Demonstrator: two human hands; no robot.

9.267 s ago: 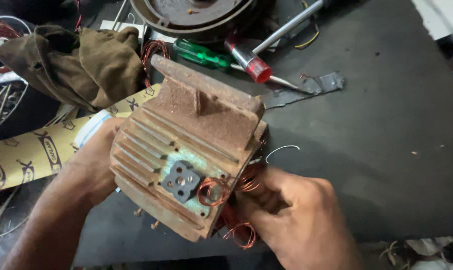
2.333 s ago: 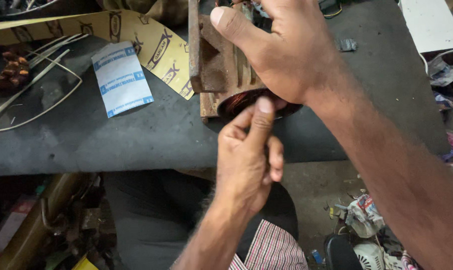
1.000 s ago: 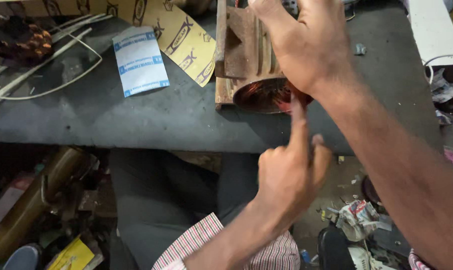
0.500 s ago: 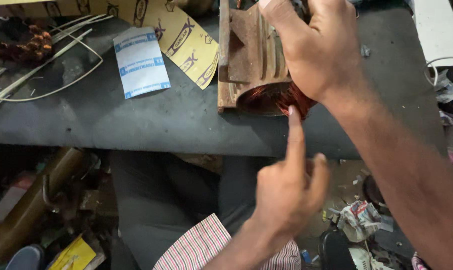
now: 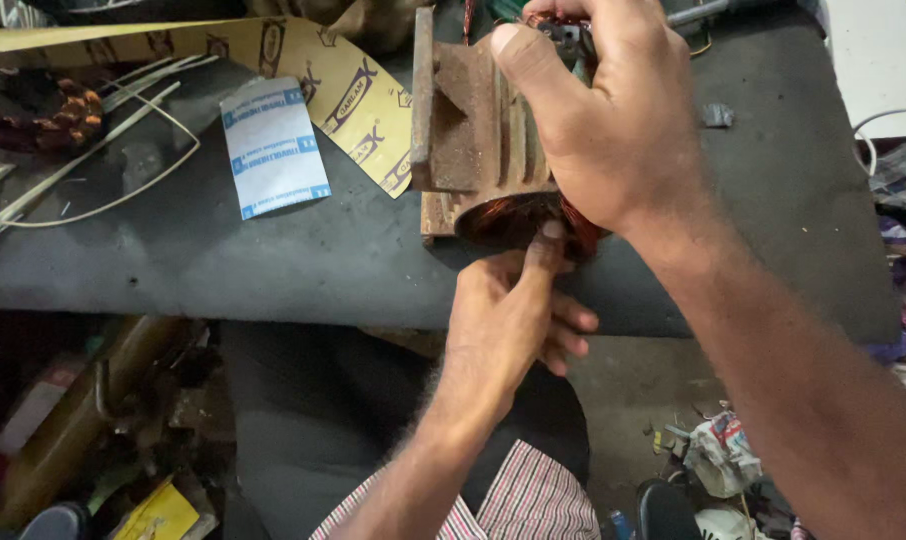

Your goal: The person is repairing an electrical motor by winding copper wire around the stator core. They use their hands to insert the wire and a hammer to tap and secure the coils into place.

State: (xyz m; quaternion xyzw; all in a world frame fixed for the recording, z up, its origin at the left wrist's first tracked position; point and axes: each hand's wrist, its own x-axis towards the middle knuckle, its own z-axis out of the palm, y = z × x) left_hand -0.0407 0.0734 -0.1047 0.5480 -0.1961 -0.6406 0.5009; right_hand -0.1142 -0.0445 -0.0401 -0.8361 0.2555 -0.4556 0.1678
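Note:
A rusty finned motor housing (image 5: 470, 135) stands on its end at the near edge of the dark workbench (image 5: 273, 270). Copper winding (image 5: 501, 215) shows in its open lower end. My right hand (image 5: 613, 120) reaches in from the right and grips the housing over its top and side. My left hand (image 5: 513, 320) comes up from below the bench edge. Its index finger is stretched out and presses on the copper winding, while its other fingers are curled in with nothing held.
A blue and white paper packet (image 5: 273, 145) and a yellow printed strip (image 5: 343, 80) lie left of the housing. White wires (image 5: 103, 190) and a burnt coil bundle (image 5: 43, 110) sit at the far left. A white board (image 5: 873, 60) lies at the top right. Scrap litters the floor (image 5: 713, 450).
My left hand has risen from below the bench, and its index finger now touches the winding. The housing has stayed upright in my right hand.

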